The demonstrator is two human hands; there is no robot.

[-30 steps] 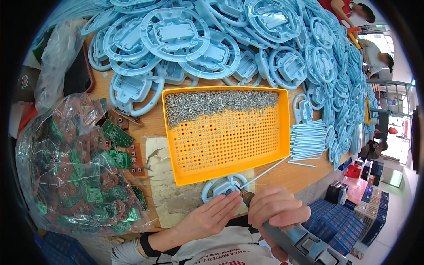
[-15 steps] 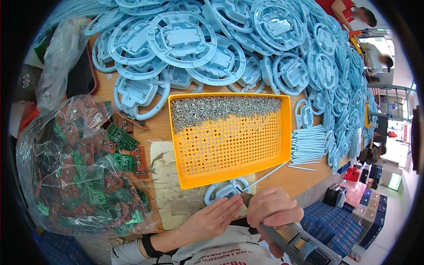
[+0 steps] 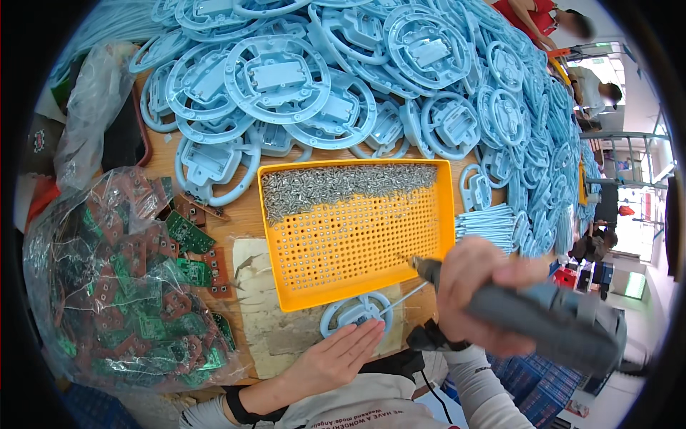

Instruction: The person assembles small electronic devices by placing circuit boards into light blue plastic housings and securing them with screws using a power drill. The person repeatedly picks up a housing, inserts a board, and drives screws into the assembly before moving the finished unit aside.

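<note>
My right hand is wrapped round a dark grey electric screwdriver. The tool's tip points into a yellow tray, over its perforated floor near the front right. Small silver screws are heaped along the tray's far side, and many holes hold single screws. My left hand lies with fingers stretched out on a light blue ring-shaped plastic housing, just below the tray. Its fingertips cover part of the housing's centre. A thin light blue rod slants up from the housing.
Light blue ring-shaped housings are piled across the back and right. Blue rods lie right of the tray. A clear plastic bag of green and brown circuit boards stands at left. Other people are at far right.
My right hand has lifted the screwdriver off the housing and swung it up and right, its tip now over the tray. My left hand stays on the housing.
</note>
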